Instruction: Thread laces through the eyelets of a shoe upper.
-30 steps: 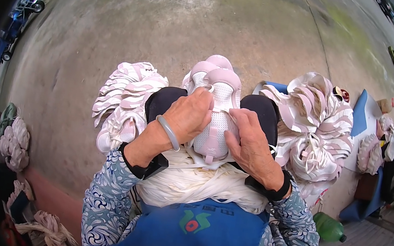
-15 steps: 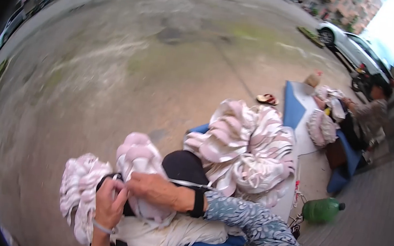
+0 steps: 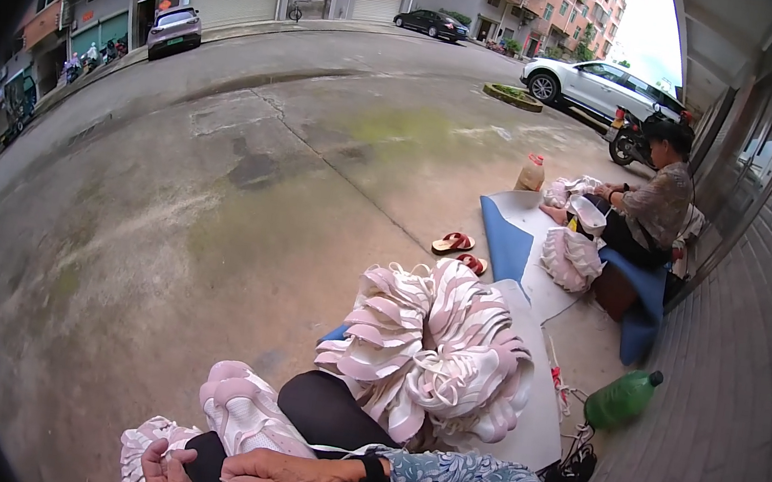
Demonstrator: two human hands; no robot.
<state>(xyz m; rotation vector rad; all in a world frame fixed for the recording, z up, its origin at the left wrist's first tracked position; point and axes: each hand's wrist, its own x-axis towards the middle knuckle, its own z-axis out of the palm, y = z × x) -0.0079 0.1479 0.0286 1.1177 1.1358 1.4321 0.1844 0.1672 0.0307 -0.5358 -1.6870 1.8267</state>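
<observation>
My right hand (image 3: 279, 478) is curled shut just below a pink-and-white sneaker (image 3: 249, 411) by my lap. Whatever it pinches, if anything, is hidden. At the lower edge my left hand (image 3: 172, 479) has its bent fingers apart, and nothing shows in them. Beside it, on the left, lies a bundle of similar sneakers (image 3: 142, 448), partly cut off. A large heap of pink-and-white sneakers (image 3: 472, 367), packed side by side with white laces hanging loose, sits beyond my dark-clad knee (image 3: 332, 411).
Right of the heap lies a white sheet (image 3: 534, 415), with a green bottle (image 3: 622, 399) and a dark cord (image 3: 572, 464) nearby. Sandals (image 3: 453, 243) rest on the concrete. Farther off, another person (image 3: 663, 201) sits among more sneakers (image 3: 571, 259) beside the brick wall (image 3: 740, 389).
My view has tipped upward, showing more of the street and buildings. Both hands appear lower in the picture. They were close together at the sneaker; now a gap shows between them.
</observation>
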